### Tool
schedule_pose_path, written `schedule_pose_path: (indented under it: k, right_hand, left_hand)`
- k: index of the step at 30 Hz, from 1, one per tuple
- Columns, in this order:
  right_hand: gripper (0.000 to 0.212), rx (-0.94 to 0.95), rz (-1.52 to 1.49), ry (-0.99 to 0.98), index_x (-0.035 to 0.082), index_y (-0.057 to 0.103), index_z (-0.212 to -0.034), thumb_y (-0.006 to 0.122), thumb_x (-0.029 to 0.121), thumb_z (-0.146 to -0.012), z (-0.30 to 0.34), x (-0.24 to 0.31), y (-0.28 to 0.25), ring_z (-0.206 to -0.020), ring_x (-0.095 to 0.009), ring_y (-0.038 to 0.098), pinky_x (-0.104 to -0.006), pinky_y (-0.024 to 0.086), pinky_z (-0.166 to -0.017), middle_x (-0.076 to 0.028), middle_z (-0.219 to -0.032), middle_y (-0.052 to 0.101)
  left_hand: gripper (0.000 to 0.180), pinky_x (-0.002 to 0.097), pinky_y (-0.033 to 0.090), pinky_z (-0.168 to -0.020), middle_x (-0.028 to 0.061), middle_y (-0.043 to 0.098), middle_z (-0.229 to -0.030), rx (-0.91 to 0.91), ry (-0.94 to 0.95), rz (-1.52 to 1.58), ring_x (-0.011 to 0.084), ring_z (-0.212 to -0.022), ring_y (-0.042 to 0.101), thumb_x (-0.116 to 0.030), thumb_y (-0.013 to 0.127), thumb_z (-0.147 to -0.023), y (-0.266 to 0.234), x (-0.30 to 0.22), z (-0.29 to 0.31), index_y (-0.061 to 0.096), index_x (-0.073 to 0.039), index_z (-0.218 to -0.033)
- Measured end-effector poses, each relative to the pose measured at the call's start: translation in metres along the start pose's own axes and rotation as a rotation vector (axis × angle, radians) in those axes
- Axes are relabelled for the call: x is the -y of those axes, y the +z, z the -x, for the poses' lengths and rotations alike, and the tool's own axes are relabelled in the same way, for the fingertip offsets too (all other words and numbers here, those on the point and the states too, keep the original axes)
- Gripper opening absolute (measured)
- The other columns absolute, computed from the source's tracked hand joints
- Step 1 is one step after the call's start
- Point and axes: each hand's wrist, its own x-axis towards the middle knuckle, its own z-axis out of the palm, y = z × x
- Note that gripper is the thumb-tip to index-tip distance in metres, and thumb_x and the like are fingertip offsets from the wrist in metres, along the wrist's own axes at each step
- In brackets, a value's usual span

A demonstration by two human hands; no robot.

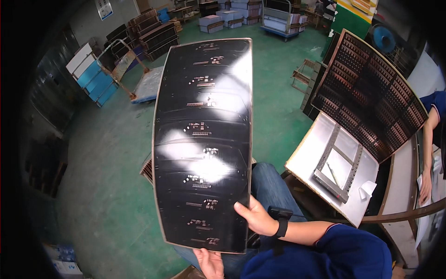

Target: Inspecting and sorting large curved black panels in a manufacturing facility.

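A long glossy black circuit board panel stands tilted up in front of me, with rows of small copper-coloured and white circuit patterns and bright glare on its face. My right hand grips its right edge low down, thumb on the front face and fingers hidden behind. Under the bottom edge, my left hand holds the same panel, fingertips at the rim. A black band circles my right wrist. My legs show partly behind the panel.
At right, a second dark panel with copper patterns leans above a white board bearing a metal frame. A co-worker's arm reaches in at the far right. Left stands a flatbed trolley; stacked boxes are behind.
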Motion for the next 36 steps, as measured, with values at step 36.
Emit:
schedule_pose_path:
  k: [36]
  right_hand:
    - [0.04,0.086,1.205,-0.134,0.004,0.044,-0.13,0.048,0.012,-0.091,-0.17,-0.139,-0.08,-0.078,-0.042,0.059,-0.0437,0.047,-0.07,-0.027,-0.085,0.06]
  left_hand:
    - [0.022,0.0332,0.047,-0.068,0.0048,0.066,-0.083,-0.377,0.512,-1.765,0.024,-0.073,0.058,0.002,0.053,-0.074,-0.057,-0.022,-0.085,0.067,-0.008,-0.087]
